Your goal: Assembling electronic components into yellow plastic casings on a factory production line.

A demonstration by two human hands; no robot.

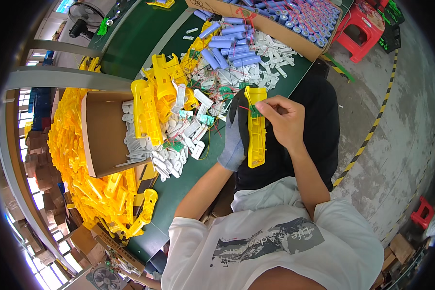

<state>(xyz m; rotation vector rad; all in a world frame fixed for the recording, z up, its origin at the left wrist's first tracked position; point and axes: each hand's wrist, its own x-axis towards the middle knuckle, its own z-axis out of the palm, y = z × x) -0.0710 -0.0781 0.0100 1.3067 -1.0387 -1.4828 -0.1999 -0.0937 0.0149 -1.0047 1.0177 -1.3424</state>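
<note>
My left hand (233,140), in a grey and black glove, grips a long yellow plastic housing (257,150) upright over my lap, its open ribbed side showing. A small green circuit board (254,111) with a red wire sits in the upper part of the housing. The fingers of my right hand (287,121) are bare and curled, the thumb and forefinger closed at the board's edge. On the green table beside my left hand lie white plastic pieces (193,129), loose green boards (207,119) with thin wires, and more yellow housings (141,111).
Purple cylindrical battery cells (234,43) lie at the back, with more standing in a cardboard tray (275,29). An open cardboard box (108,133) and a big heap of yellow housings (82,159) are at left. A red stool (362,29) stands on the floor at right.
</note>
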